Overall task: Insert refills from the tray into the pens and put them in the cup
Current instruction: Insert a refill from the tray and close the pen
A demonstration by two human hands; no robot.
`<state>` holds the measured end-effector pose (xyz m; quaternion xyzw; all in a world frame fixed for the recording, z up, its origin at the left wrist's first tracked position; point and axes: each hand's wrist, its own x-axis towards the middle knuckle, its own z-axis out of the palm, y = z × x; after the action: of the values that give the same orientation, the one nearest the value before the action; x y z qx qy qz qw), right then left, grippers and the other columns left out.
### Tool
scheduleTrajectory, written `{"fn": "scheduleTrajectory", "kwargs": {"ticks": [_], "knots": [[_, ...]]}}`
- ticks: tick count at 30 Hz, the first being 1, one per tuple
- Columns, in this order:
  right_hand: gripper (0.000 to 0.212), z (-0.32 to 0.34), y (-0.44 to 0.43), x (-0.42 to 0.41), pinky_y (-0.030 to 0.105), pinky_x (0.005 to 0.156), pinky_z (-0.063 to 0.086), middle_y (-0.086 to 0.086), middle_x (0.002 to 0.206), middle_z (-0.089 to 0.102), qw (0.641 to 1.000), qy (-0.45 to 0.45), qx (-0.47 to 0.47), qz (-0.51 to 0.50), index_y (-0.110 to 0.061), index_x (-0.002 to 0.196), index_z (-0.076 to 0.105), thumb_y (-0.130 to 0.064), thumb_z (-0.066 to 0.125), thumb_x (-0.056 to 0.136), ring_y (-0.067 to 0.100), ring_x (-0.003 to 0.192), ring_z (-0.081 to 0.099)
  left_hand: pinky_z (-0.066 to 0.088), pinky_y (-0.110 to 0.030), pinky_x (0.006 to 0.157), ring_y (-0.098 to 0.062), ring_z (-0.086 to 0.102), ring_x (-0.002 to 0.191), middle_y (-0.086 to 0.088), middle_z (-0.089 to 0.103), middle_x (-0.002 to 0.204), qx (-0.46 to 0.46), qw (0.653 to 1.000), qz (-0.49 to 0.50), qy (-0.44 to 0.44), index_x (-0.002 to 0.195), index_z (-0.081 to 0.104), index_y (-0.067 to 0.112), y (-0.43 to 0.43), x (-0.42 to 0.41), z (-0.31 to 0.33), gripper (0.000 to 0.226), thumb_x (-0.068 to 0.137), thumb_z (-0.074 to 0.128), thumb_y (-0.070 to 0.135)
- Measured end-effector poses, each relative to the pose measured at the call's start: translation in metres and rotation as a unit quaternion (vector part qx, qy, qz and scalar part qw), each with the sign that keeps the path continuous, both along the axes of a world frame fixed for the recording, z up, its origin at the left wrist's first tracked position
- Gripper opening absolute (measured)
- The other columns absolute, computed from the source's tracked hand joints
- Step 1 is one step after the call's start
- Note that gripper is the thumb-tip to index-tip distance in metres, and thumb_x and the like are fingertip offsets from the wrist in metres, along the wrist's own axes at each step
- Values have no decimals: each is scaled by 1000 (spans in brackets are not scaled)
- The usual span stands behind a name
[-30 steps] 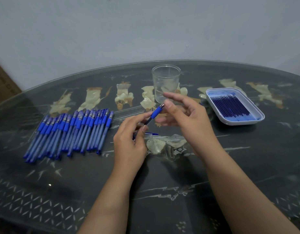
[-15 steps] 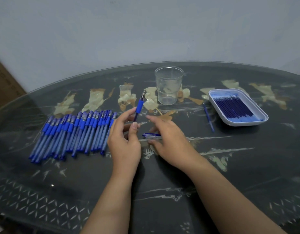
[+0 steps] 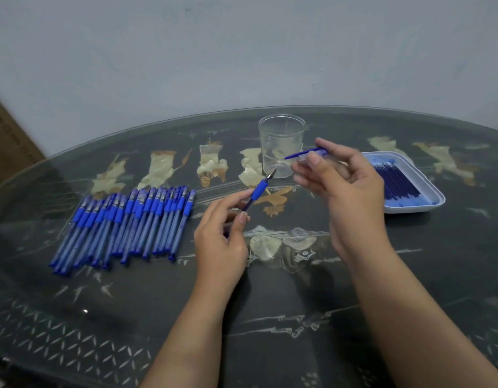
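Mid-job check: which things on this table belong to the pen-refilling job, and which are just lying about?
Job:
pen in left hand
cap in right hand
row of pens
tray with refills
cup, nothing in it

Lying about:
cardboard box at the left edge
inlay figures under the glass

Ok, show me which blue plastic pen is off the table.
The blue-gripped pen held in the left hand; the other pens lie in a row on the glass table.

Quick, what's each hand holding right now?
Left hand: pinching a pen.
Right hand: pinching a cap.
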<state>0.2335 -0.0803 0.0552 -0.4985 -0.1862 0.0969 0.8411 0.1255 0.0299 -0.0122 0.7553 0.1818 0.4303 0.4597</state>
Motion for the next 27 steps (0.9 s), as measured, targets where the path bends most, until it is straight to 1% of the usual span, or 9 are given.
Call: {"fn": "scheduleTrajectory", "kwargs": {"ticks": [4, 6, 10, 12, 14, 16, 19, 23, 27], "knots": [[25, 2, -2, -1, 31, 78, 59, 19, 91, 71, 998, -49, -28, 9, -14, 109, 66, 1, 64, 89, 26, 90, 72, 51, -18, 73, -15, 65, 90, 17, 61, 102, 16, 1000, -17, 11, 110, 64, 42, -1, 1, -1, 57, 89, 56, -11], [26, 1, -1, -2, 34, 80, 59, 16, 90, 72, 995, -81, -56, 14, -17, 107, 68, 1, 65, 89, 26, 90, 71, 50, -18, 73, -16, 64, 90, 18, 61, 102, 21, 999, -20, 17, 111, 65, 40, 0, 1, -2, 56, 89, 56, -11], [28, -2, 0, -3, 41, 85, 58, 13, 84, 72, 985, -125, -118, 26, -20, 104, 71, 1, 68, 87, 20, 82, 70, 50, -17, 72, -16, 65, 89, 16, 62, 101, 27, 999, -20, 12, 110, 65, 41, 1, 2, -2, 57, 87, 57, -11], [28, -5, 1, -3, 47, 86, 57, 11, 83, 72, 977, -146, -151, 32, -20, 106, 71, -1, 70, 86, 23, 84, 70, 49, -16, 72, -16, 65, 88, 15, 63, 100, 26, 999, -22, 13, 110, 64, 41, 1, 1, -2, 56, 88, 57, -10], [30, -7, 2, -4, 49, 87, 55, 8, 79, 73, 973, -156, -168, 36, -22, 109, 69, -3, 71, 86, 26, 85, 70, 51, -18, 73, -16, 65, 88, 14, 63, 100, 24, 999, -23, 17, 109, 64, 42, 0, 1, -1, 55, 88, 58, -9], [29, -9, 3, -4, 50, 86, 55, 5, 76, 73, 972, -157, -169, 33, -25, 103, 66, -4, 72, 85, 26, 83, 70, 52, -20, 74, -15, 65, 88, 16, 62, 100, 19, 999, -24, 18, 109, 64, 42, 0, 1, -1, 55, 89, 58, -9], [23, -11, 4, -4, 48, 86, 56, 4, 80, 74, 976, -146, -158, 31, -22, 94, 63, -3, 72, 85, 20, 84, 73, 52, -19, 75, -15, 65, 88, 18, 61, 101, 12, 999, -29, 22, 110, 65, 40, 0, 1, -1, 55, 88, 58, -10], [22, -14, 6, -3, 42, 84, 58, 3, 83, 75, 974, -151, -164, 32, -21, 91, 62, -2, 72, 85, 19, 86, 73, 51, -16, 74, -13, 65, 85, 14, 62, 97, 4, 999, -25, 22, 107, 65, 42, 0, 1, -2, 58, 87, 58, -12], [21, -17, 5, -1, 38, 82, 59, 6, 84, 74, 974, -145, -168, 39, -17, 89, 61, 0, 72, 84, 19, 85, 73, 53, -19, 74, -13, 66, 86, 17, 62, 97, -6, 999, -29, 32, 104, 65, 44, 2, 1, -3, 60, 87, 58, -13]]}}
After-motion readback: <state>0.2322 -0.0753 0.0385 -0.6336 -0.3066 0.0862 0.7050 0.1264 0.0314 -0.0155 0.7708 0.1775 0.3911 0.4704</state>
